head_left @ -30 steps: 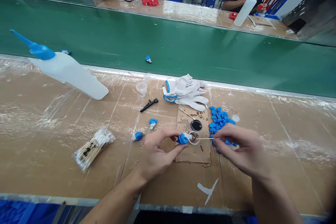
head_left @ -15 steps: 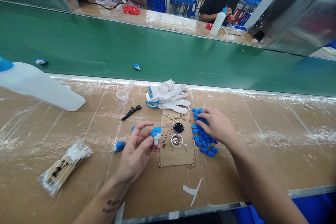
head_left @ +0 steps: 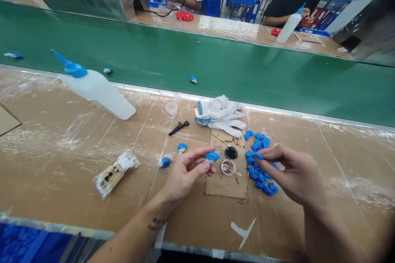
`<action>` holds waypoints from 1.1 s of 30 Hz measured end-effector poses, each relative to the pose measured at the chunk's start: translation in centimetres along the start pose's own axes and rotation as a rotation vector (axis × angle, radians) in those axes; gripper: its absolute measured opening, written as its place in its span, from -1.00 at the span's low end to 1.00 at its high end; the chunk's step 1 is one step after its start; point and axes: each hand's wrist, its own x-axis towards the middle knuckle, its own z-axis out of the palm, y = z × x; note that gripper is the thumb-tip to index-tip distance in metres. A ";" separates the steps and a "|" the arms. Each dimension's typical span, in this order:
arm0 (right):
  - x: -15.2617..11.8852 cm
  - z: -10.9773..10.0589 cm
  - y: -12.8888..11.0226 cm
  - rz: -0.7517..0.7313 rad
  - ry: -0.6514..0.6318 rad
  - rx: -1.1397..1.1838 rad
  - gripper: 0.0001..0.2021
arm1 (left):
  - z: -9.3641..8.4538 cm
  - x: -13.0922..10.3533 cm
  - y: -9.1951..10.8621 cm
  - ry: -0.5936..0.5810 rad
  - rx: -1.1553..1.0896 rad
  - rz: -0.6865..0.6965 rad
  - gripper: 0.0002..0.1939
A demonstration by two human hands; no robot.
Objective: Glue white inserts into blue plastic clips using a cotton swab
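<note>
Between thumb and fingers, my left hand pinches a blue and white part, left of a dark ink cup and a clear cup. Both cups rest on a cardboard piece. My right hand has thumb and forefinger closed on a small blue piece at the pile of blue pieces. Two blue and white parts, one above the other, lie left of my left hand.
White gloves, a black tool, bagged cotton swabs and a large white bottle lie on the table. Beyond runs a green belt carrying small parts. Two people work across it.
The view has swung left, so the scene sits further right. My right hand has pinched a blue piece and drawn it slightly nearer. The part in my left hand has tilted.
</note>
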 end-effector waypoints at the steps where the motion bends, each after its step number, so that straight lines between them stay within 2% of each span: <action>1: 0.2 -0.1 -1.0 -0.041 -0.045 0.042 -0.86 | 0.1 0.0 0.0 -0.019 0.011 0.010 -0.63; 3: 0.7 0.1 -2.9 -0.108 -0.120 0.091 -0.85 | 0.4 -0.1 0.3 -0.040 0.032 0.030 -0.60; 5: 1.2 0.6 -4.5 -0.154 -0.122 0.066 -0.89 | 0.8 -0.3 0.6 -0.038 0.046 0.052 -0.62; 9: 1.1 2.9 -6.7 -0.249 0.010 -0.131 -0.83 | 1.8 -0.7 0.8 -0.007 0.052 0.114 -0.73; 12: 0.5 4.8 -7.4 -0.308 0.116 -0.242 -0.76 | 2.2 -1.0 0.4 0.041 0.061 0.154 -0.71; 16: -0.2 6.1 -7.8 -0.357 0.148 -0.280 -0.79 | 2.3 -1.0 -0.2 0.078 0.035 0.179 -0.68; 20: -0.5 6.4 -7.9 -0.384 0.132 -0.252 -0.79 | 2.2 -0.9 -0.1 0.093 0.008 0.211 -0.70; 27: -0.3 6.1 -7.6 -0.348 0.019 -0.089 -0.77 | 2.0 -1.0 0.1 0.086 0.062 0.304 -0.77; 31: 0.1 4.9 -7.1 -0.260 -0.021 -0.045 -0.91 | 1.6 -1.2 0.6 0.013 0.236 0.437 -0.84; 33: 0.3 4.3 -7.2 -0.227 -0.078 -0.045 -0.85 | 1.7 -1.4 1.3 -0.046 0.395 0.557 -0.81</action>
